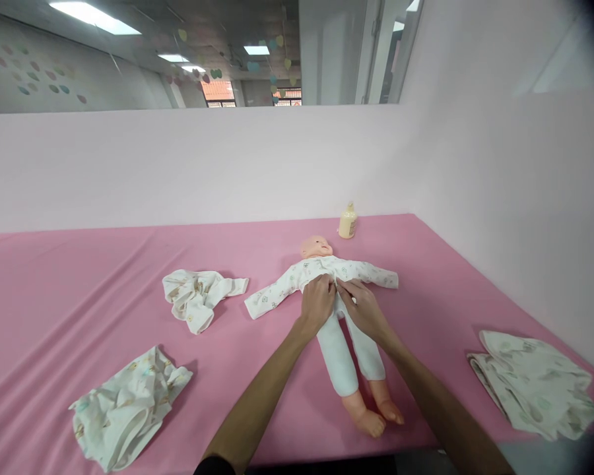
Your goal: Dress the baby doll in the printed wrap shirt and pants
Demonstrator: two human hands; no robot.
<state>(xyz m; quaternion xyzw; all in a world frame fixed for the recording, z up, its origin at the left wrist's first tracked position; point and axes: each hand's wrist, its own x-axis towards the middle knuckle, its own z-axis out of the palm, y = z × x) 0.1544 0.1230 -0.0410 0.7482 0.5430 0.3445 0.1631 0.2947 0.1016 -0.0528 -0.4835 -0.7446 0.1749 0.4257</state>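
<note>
A baby doll [317,247] lies on its back on a pink-covered table, its head away from me and its bare feet toward me. It wears a white patterned long-sleeved shirt [272,295] with both sleeves spread out, and pale plain trousers [337,359]. Both my hands meet at the shirt's front, over the belly. My left hand [319,305] is closed, its fingertips pinching the shirt near the middle. Beside it, my right hand [362,309] has its thumb and fingers bent together on the shirt's edge. The fingers hide the exact spot they grip.
A pale yellow pump bottle [347,222] stands beyond the doll's head, near the wall. Left of the doll lies a crumpled white garment [198,297], with a folded patterned cloth [129,409] nearer me. Another folded cloth [534,382] lies at the right edge. White walls border the pink sheet [103,290].
</note>
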